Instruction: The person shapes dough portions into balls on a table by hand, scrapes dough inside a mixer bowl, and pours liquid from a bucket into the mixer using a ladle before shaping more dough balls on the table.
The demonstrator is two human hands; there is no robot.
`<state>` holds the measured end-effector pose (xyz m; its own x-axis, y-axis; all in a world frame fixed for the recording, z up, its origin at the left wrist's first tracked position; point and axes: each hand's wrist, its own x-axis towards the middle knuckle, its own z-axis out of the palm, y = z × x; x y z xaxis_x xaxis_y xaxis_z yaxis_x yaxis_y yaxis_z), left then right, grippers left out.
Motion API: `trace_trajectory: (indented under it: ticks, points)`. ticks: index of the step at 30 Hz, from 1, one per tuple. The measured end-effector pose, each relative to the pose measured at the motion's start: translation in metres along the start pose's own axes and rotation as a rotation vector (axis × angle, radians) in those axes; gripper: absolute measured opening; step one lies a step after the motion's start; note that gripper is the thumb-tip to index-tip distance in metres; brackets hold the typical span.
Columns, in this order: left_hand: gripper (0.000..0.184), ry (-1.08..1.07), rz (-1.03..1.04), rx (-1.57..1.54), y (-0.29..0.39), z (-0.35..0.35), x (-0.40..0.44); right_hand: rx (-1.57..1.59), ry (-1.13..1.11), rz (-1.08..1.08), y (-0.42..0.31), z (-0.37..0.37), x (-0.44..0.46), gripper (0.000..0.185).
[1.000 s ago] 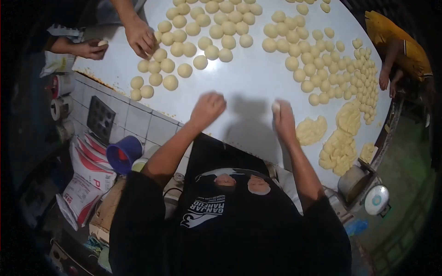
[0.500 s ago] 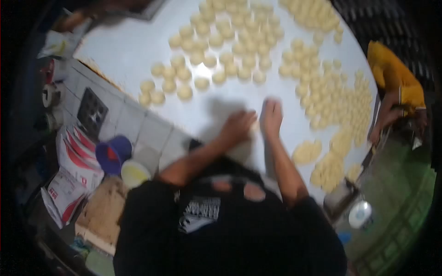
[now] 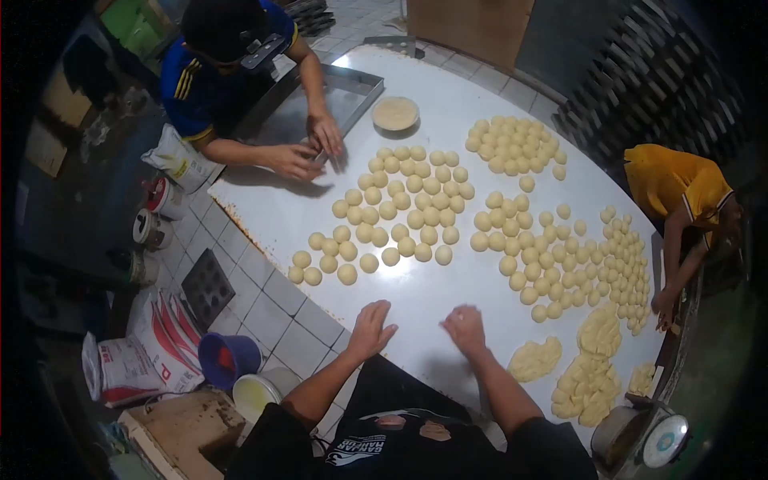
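My left hand is over the near edge of the white table, palm down. Its thumb stands apart from the fingers and nothing shows in it. To its right, my right hand hovers above the tabletop with curled fingers; whatever they may hold is hidden. A gap separates the two hands. Beyond them lie many round dough balls in loose groups. Smaller dough balls cover the right side. Flattened dough and a heap of cut dough pieces lie right of my right hand.
Across the white table, a person in blue works with both hands beside a metal tray. A bowl stands nearby. Another person in yellow is at the right edge. A scale sits lower right; a purple bucket stands left.
The view has tilted up, bringing the person in blue and the bowl into sight. My hands have moved apart, and my left hand has opened.
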<state>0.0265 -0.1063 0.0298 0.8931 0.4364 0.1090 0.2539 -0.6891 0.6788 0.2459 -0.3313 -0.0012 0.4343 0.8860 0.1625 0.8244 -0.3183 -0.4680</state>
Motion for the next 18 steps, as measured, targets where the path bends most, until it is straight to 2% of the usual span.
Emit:
trace_trajectory:
  ticks: [1,2,4,5,7,8,10,12,14,16,17,18]
  points:
    - [0.065,0.013,-0.009,0.016,0.003,0.003,0.0,-0.086,0.12,0.038,0.0,0.003,0.016,0.027]
    - [0.065,0.019,-0.016,0.027,0.004,0.006,-0.001,-0.078,0.106,0.048,-0.01,0.008,0.029,0.027]
    - [0.065,0.007,-0.007,0.052,0.002,0.013,0.002,0.051,0.332,0.282,-0.03,0.02,0.04,0.03]
    - [0.066,-0.006,0.012,0.08,-0.003,0.014,-0.001,0.053,0.301,0.315,-0.036,0.019,0.025,0.03]
    - [0.065,-0.018,0.033,0.049,-0.014,0.015,-0.004,0.037,0.233,0.104,-0.053,0.011,-0.024,0.039]
    - [0.064,-0.016,0.048,0.015,-0.008,0.007,0.0,0.022,0.203,0.138,-0.052,0.004,-0.03,0.039]
    - [0.063,-0.027,0.035,0.035,-0.009,0.01,0.001,0.047,-0.033,0.392,-0.042,-0.017,-0.019,0.042]
    - [0.062,-0.054,0.023,0.006,-0.007,0.009,0.004,0.204,0.06,0.551,-0.051,-0.017,0.041,0.048]
    - [0.062,-0.074,0.016,-0.001,-0.011,0.007,0.008,0.409,0.206,0.377,-0.084,-0.037,0.109,0.052]
    - [0.059,-0.106,0.03,-0.013,-0.014,0.002,0.006,0.593,0.281,0.158,-0.085,-0.007,0.135,0.049]
    - [0.059,-0.115,0.042,0.026,-0.012,-0.002,0.011,0.587,0.286,0.183,-0.07,0.001,0.134,0.049]
    - [0.059,-0.129,0.055,0.017,-0.012,-0.003,0.023,0.34,0.295,0.182,-0.047,0.003,0.134,0.041]
